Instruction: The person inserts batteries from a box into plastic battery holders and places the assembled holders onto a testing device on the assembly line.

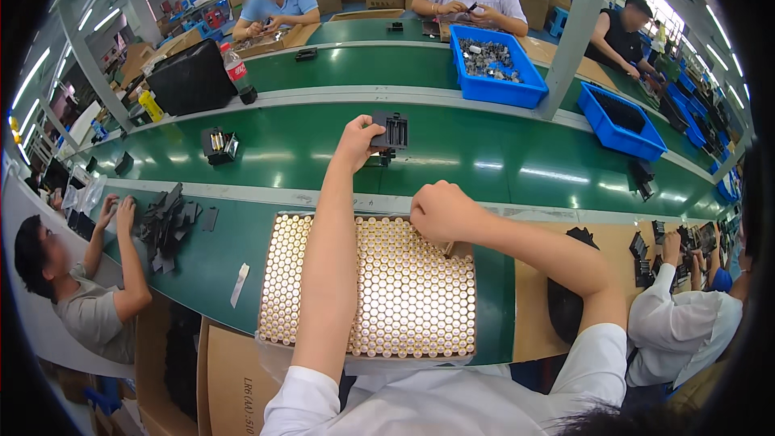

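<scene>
My left hand (356, 142) reaches forward over the green conveyor and grips a black plastic battery case (395, 130), its slotted side toward me. My right hand (444, 210) is closed above the far right part of a box packed with upright AA batteries (412, 299). The fingertips point down and are hidden, so what they hold, if anything, does not show. Beside them the rows have a gap, with a loose battery (449, 249) leaning in it. My left forearm crosses over the batteries and covers some of them.
On the conveyor (299, 141) lies a black case with batteries (219, 145). Flat black pieces (167, 226) are piled at left, near a co-worker. A blue bin of small parts (496, 67), another blue bin (620, 121) and a bottle (238, 73) stand beyond. Co-workers sit opposite and at right.
</scene>
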Motion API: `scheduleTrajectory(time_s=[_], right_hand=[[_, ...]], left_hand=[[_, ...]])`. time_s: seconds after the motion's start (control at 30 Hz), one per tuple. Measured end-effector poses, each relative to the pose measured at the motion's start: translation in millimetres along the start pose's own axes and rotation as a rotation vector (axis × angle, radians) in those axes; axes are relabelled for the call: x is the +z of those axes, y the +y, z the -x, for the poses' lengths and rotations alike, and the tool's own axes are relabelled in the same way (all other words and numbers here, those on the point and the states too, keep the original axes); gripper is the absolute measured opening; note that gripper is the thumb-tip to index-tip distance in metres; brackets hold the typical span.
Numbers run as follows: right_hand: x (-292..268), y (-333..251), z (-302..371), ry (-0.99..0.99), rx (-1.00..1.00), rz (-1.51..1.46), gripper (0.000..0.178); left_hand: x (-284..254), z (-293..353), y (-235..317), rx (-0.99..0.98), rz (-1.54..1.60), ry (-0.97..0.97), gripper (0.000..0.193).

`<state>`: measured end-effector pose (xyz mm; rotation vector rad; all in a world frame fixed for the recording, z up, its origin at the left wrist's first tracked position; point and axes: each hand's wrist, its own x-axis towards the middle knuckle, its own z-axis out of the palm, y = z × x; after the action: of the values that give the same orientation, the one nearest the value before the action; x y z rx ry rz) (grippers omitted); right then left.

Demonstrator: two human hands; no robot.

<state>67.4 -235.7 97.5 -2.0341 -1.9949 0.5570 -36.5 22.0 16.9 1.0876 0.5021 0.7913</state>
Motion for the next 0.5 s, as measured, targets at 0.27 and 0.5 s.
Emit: scheduleTrajectory(time_s=[0.27,0.5], right_hand=[[-0.8,3.6,3.2,-0.020,0.056,-0.103,0.025],[6.4,13.0,8.7,0.045,-0.003,-0.259,0.023]], left_hand=[[-4.0,0.7,-3.6,0.024,0.038,-0.017,0.017],[-1.6,0.6,-5.1,0.015,-0.016,-0.016,0.017]])
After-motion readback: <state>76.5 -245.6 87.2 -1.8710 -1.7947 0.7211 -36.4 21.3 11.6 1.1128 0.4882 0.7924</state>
